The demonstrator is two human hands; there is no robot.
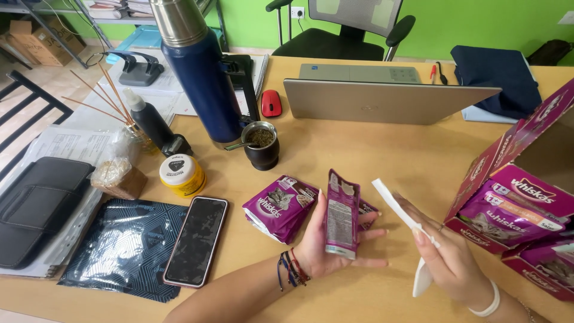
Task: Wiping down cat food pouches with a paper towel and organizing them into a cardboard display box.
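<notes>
Head view: pouch handling at a wooden desk (359, 155).
Left hand (326, 248), fingers closed on an upright purple pouch (342, 214), is just right of the pouch stack (278, 206). Right hand (448, 257) pinches a white strip (399, 209) beside the open carton (520, 197). Step judged: sorting pouches; placement needs a steady grip.

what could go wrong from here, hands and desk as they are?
1. The left hand holds the purple pouch upright on open fingers, loosely as it looks; it could tip and drop onto the pouch stack.
2. The right hand pinches a thin white sheet at one spot; it may bend or slip.
3. The gourd cup with its metal straw stands just behind the pouches; a reach could knock it over.
</notes>
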